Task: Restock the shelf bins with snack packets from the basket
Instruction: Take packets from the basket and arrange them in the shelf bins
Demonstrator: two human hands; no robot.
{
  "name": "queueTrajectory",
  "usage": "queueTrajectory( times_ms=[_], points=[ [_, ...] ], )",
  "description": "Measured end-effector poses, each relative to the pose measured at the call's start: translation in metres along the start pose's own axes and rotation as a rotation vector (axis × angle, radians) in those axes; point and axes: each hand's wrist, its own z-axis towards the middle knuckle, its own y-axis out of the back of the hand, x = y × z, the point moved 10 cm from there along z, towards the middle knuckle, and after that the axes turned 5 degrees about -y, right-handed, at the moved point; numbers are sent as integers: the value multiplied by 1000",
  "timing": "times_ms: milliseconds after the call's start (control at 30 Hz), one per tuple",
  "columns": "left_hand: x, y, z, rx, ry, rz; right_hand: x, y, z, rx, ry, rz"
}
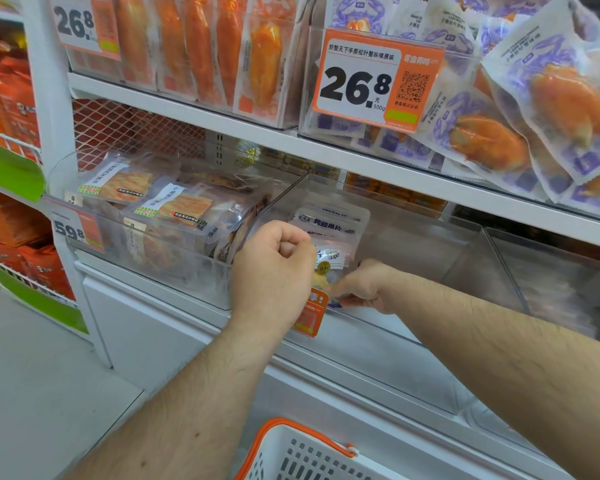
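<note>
A small clear snack packet with blue print and a gold sticker stands at the front left of a clear shelf bin. My left hand is curled into a fist at the packet's left edge and appears to pinch it. Reaching into the bin, my right hand holds the packet's lower part with its fingers; they are partly blurred behind the bin's front wall. More packets of the same kind stand behind it. The white basket with an orange handle sits below, only its corner in view.
The neighbouring clear bin on the left holds fish-snack packets behind a 59.8 price tag. An orange tag hangs on the bin front under my hands. The shelf above carries orange and purple crab-stick packets that overhang its edge.
</note>
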Motion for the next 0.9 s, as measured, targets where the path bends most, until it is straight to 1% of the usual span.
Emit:
queueTrajectory(
  times_ms=[400,467,500,600,667,733,800,833,900],
  points=[
    [-4,-5,-3,42,-43,36,-1,7,-28,9,5,-5],
    [-2,-9,-3,81,-40,52,3,12,-35,-25,27,-31],
    [0,-13,-4,126,-32,71,6,17,-39,-65,43,-63],
    [4,-36,-13,325,-22,173,14,37,-53,-237,105,-119],
    [1,-46,-21,401,-51,203,19,54,-69,-374,174,-120],
    [-6,-53,-29,449,-91,187,24,70,-97,-508,307,-46],
    [-13,-61,-41,545,-100,152,28,82,-142,-646,501,3],
    [-14,-67,-51,619,-93,151,27,84,-167,-695,579,18],
    [-10,-83,-75,804,-84,228,12,82,-204,-714,697,63]
  ],
)
